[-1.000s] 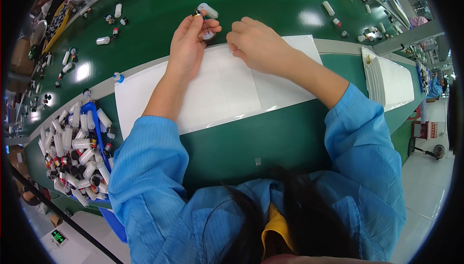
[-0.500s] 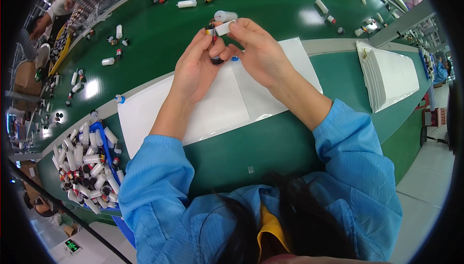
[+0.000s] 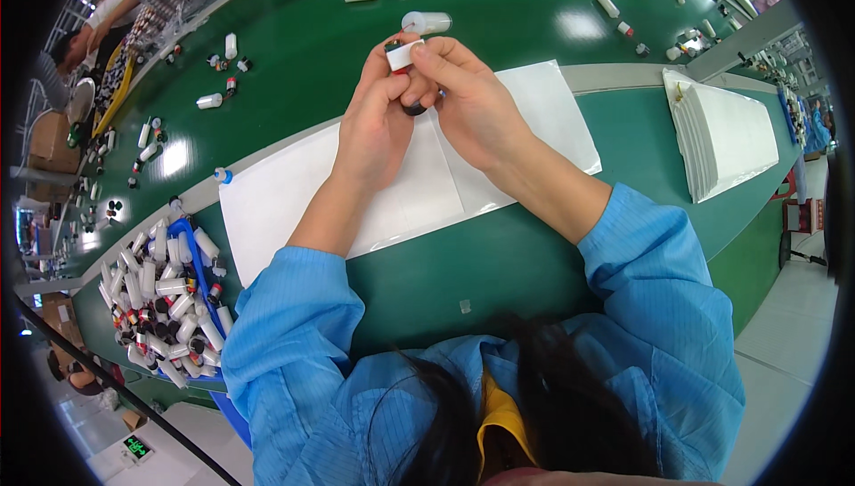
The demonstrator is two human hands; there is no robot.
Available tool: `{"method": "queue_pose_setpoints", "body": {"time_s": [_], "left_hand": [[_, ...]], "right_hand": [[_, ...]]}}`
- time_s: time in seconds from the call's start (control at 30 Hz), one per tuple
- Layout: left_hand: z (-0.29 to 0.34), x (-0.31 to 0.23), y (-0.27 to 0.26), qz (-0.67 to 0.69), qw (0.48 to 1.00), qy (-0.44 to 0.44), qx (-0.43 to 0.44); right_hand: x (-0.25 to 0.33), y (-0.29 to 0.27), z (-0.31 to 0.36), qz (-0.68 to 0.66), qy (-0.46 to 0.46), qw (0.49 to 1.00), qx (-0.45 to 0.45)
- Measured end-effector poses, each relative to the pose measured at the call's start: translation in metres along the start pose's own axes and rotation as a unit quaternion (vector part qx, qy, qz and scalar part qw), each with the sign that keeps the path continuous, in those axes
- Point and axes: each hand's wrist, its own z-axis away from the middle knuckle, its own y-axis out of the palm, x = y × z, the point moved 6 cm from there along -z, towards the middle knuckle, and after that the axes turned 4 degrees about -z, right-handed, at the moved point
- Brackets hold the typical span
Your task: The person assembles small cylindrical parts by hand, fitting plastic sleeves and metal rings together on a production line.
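Note:
Both hands meet over the far edge of the white sheets. Between the fingers and thumb of my left hand is a small part with black and red bits, mostly hidden by the fingers. A round black end shows below the fingers. My right hand pinches a small white rectangular piece between thumb and fingers. That piece lies against the front of the small part; whether it is stuck on, I cannot tell. Just beyond the fingertips, a larger translucent white cylinder lies on its side on the green belt.
White sheets lie under my forearms on the green table. At the left, a blue tray overflows with white tubes and dark caps. A small blue-and-white part sits near the sheets' corner. A white stack stands right. Loose parts dot the belt.
The white piece has moved left onto the small part, covering its yellow band. My hands have drawn closer together. Parts on the belt have shifted slightly right and away.

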Motion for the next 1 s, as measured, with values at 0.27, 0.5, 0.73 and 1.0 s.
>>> {"method": "queue_pose_setpoints", "body": {"time_s": [0.27,0.5,0.73,1.0], "left_hand": [[0.001,0.002,-0.002,-0.055,0.998,0.033,0.022],[0.002,0.0,0.0,-0.028,0.998,0.024,0.042],[0.007,0.006,0.009,0.178,0.923,-0.071,0.334],[-0.022,-0.07,-0.086,-0.804,0.544,0.207,-0.122]], "right_hand": [[0.004,0.003,0.005,0.033,-0.03,0.999,-0.004],[0.006,0.004,-0.001,0.041,0.028,0.998,0.043],[0.032,0.014,0.003,0.202,-0.048,0.977,0.053],[0.09,-0.037,-0.044,0.663,-0.113,0.739,-0.03]]}}
